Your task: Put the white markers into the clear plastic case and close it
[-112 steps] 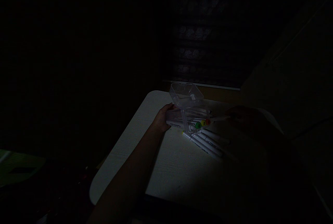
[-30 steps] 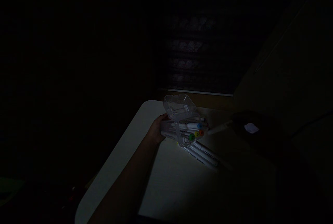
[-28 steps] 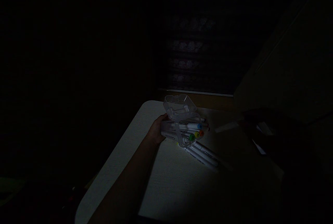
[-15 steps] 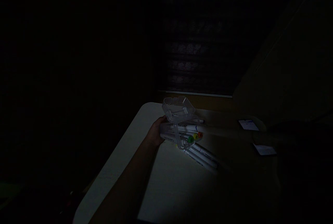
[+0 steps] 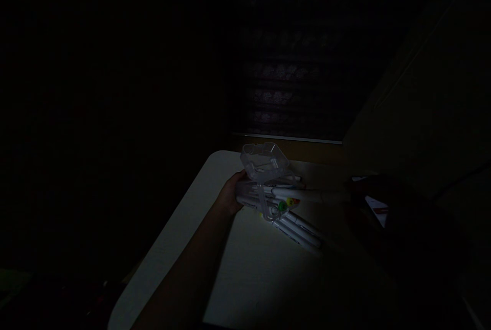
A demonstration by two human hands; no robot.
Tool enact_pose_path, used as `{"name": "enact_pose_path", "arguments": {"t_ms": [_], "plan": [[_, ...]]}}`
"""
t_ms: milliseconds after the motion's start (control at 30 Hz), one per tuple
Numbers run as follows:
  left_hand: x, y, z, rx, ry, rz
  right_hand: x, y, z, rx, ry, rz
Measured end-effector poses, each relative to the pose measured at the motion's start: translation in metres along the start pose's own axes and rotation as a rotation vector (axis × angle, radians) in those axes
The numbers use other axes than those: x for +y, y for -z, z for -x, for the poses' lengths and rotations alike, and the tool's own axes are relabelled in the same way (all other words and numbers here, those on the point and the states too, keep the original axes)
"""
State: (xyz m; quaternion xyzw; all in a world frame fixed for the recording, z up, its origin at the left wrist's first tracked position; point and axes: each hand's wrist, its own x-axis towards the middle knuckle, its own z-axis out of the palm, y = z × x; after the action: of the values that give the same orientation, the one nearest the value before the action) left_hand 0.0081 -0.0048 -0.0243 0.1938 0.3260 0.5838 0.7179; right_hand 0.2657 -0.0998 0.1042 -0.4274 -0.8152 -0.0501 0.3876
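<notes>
My left hand (image 5: 230, 193) is wrapped round the near end of a clear plastic case (image 5: 264, 202), tilted on its side with its lid (image 5: 264, 158) swung up. Several white markers lie inside, their ends facing right; a green cap (image 5: 283, 205) and a yellow one (image 5: 290, 201) show. My right hand (image 5: 358, 194) is a dark shape to the right, its fingers barely visible. From it a white marker (image 5: 299, 195) reaches left, its tip at the case's mouth. Several loose markers (image 5: 297, 230) lie on the table just below the case.
The pale table (image 5: 245, 268) has a rounded far left corner. At the right lies a lit phone screen (image 5: 378, 208), partly covered by my right arm; another bright patch (image 5: 359, 178) shows behind it. A dark patterned curtain (image 5: 280, 84) hangs beyond. Most of the room is dark.
My right hand has moved left with the marker, whose tip now enters the case's mouth further. My arm now covers more of the phones. The left hand holds the case almost still.
</notes>
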Motion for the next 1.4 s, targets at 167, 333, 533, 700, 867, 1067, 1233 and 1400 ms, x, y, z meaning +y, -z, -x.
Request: {"name": "enact_pose_path", "arguments": {"t_ms": [167, 333, 533, 700, 867, 1067, 1233, 1400], "plan": [[0.001, -0.005, 0.003, -0.003, -0.021, -0.022, 0.001, 0.002, -0.002, 0.042, 0.03, -0.04], [0.001, -0.002, 0.001, -0.033, -0.025, -0.036, -0.002, 0.002, -0.001, 0.052, 0.036, -0.071], [0.0, 0.0, 0.0, -0.03, -0.029, -0.046, 0.014, -0.006, -0.006, -0.175, -0.015, -0.071], [0.0, -0.003, 0.001, -0.036, -0.027, -0.051, 0.044, -0.043, 0.004, -0.753, -0.207, 0.094], [0.0, -0.003, 0.001, -0.017, -0.035, -0.036, 0.044, -0.087, 0.005, -0.891, -0.204, 0.141], [0.0, 0.001, -0.002, -0.039, -0.029, -0.037, 0.036, -0.115, 0.005, -0.863, -0.162, 0.171], [-0.001, 0.001, -0.003, -0.053, -0.031, -0.031, 0.044, -0.117, 0.008, -0.792, -0.192, 0.166], [-0.002, 0.002, -0.003, -0.024, -0.041, -0.023, 0.054, -0.088, -0.006, -0.721, -0.173, 0.104]]}}
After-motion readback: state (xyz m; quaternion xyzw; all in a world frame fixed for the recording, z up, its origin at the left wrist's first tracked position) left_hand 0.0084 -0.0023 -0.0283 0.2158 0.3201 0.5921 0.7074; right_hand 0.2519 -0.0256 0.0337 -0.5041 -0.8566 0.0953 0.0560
